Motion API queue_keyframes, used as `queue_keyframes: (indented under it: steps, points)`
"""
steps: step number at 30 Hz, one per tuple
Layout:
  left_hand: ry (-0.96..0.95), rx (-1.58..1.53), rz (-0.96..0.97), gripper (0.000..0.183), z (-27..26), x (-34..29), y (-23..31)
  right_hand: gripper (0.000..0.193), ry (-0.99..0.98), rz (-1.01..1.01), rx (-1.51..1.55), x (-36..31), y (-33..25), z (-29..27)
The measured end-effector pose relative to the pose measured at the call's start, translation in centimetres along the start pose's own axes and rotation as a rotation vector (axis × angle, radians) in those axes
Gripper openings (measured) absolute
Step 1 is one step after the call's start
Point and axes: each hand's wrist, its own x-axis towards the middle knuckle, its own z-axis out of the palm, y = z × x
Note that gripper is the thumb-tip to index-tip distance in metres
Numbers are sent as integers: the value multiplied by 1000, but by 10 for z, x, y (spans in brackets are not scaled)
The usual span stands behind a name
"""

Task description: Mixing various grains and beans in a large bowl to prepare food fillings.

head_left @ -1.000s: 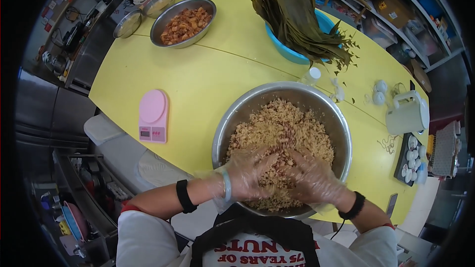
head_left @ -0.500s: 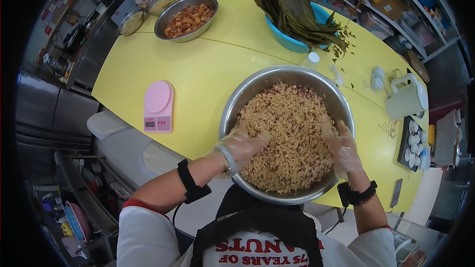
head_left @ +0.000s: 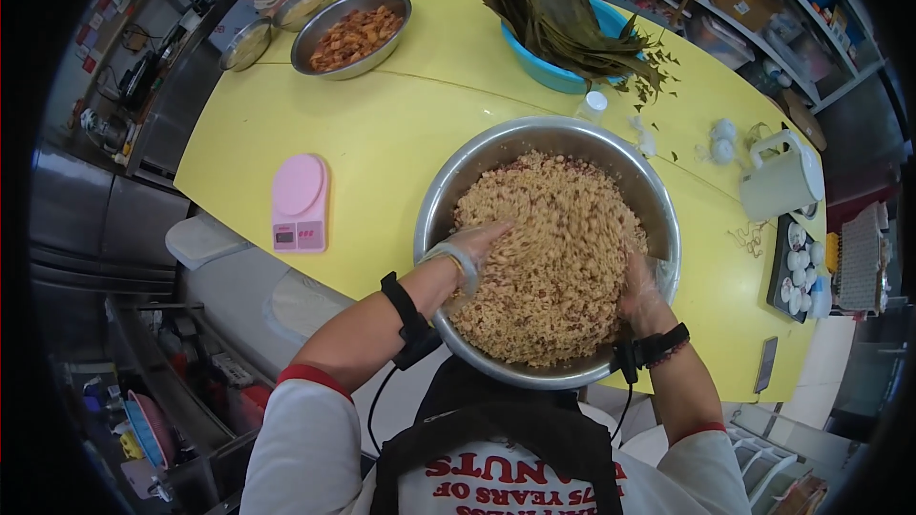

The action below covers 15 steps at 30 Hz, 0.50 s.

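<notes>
A large steel bowl [head_left: 441,193] at the table's near edge holds a heap of tan grain mixture [head_left: 549,248] with small reddish bits. Both my hands wear clear plastic gloves. At the bowl's left side my left hand [head_left: 475,250] is partly sunk in the mixture, its thumb stretched out and the other fingers mostly buried. Against the right wall, my right hand [head_left: 643,286] reaches down into the grains, open, with its fingertips hidden. Some grains in the middle are smeared by motion.
A pink kitchen scale [head_left: 300,202] lies left of the bowl. Farther back are a bowl of browned chunks [head_left: 355,38] and a blue basin [head_left: 544,72] of long dark leaves [head_left: 563,14]. A white-capped jar [head_left: 593,107], a pale pitcher [head_left: 782,176], a black tray [head_left: 784,272] and a phone [head_left: 765,364] are rightward.
Both hands have sunk deeper into the mixture, the right one moving slightly left and its fingers dropping out of sight. The grains between them have shifted. The whole view has moved slightly.
</notes>
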Motion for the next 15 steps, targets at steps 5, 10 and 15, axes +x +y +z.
queue_keyframes:
  steps: [5, 10, 15]
  points:
    - [-174, -155, 11, 70, 47, -70, 54, 62, -40, -176, -128, -43, -22, 59]
    - [-311, 110, 329, 71, 15, -82, 29, 77, 244, -182, -194, -101, -16, 70]
    - [-197, -202, -27, 72, 12, -101, 6, 71, 171, -40, -35, -102, 22, 35]
